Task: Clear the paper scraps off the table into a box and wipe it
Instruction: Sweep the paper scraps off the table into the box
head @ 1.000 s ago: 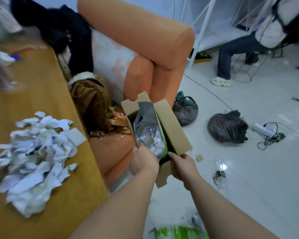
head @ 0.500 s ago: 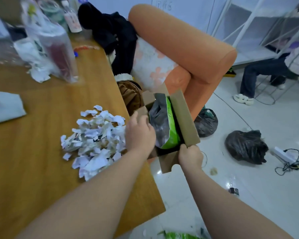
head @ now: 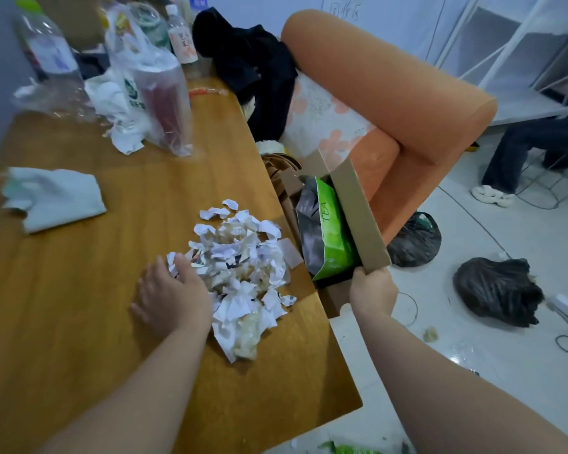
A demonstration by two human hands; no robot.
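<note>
A heap of torn white paper scraps [head: 243,270] lies on the wooden table [head: 95,306] close to its right edge. My left hand [head: 171,296] lies flat on the table at the heap's left side, fingers straight and touching the scraps. My right hand [head: 373,291] grips the near flap of an open cardboard box [head: 358,214], held just beyond the table's right edge. Inside the box sits a green and silver tea bag [head: 328,237]. A pale folded cloth [head: 53,198] rests at the table's left.
Plastic bottles and a clear bag [head: 151,83] crowd the table's far end. An orange sofa [head: 391,90] with dark clothes stands right behind the box. Black rubbish bags [head: 495,290] and cables lie on the white floor. A seated person's legs [head: 522,149] show at the far right.
My left hand left the box and came down on the table beside the scraps. The box, still in my right hand, moved up against the table's edge.
</note>
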